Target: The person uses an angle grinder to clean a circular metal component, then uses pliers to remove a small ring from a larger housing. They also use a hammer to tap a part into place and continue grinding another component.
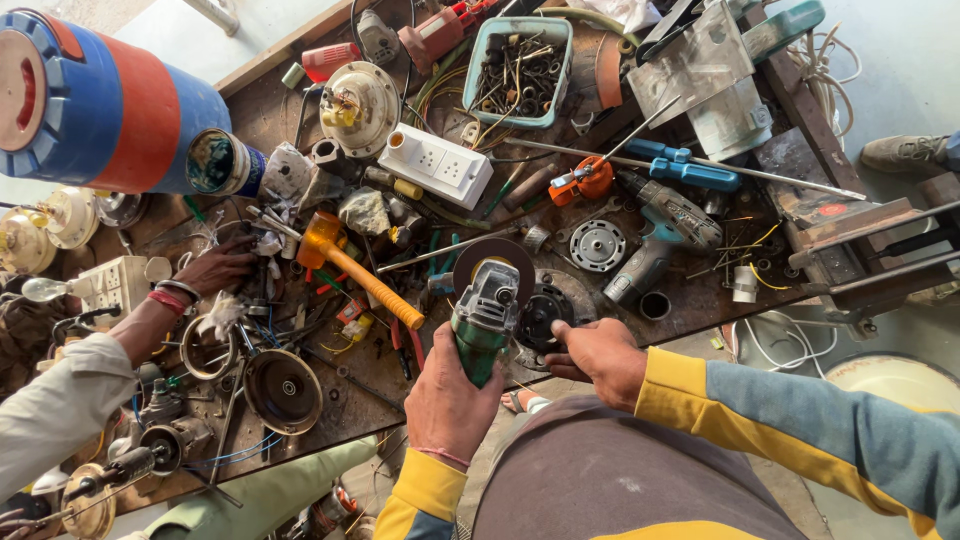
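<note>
Two hands on one job at the bench's near edge. Left hand [450,392] is wrapped tight round the green body of the angle grinder [487,315], fingers closed on it; the tool's long axis runs up and slightly right from the grip, w/ the dark disc [494,262] at the far end, tilted over the bench. Right hand [600,355] sits just right of the grinder head, fingers curled and pinching a dark round metal part [543,312] that lies against the head — can't tell if disc and part actually touch. So the part lies right of and just below the disc, nearer the right hand.

Around it: orange-handled hammer [355,270] lies diagonal just left of the disc, handle end almost at the grinder. Teal cordless drill [660,235] is to the right, well apart. White socket block [437,163] and teal tray of bolts [519,70] sit further back. Another person's hand [215,265] — red bangle at the wrist — rests in the clutter far left, clear of the grinder.
</note>
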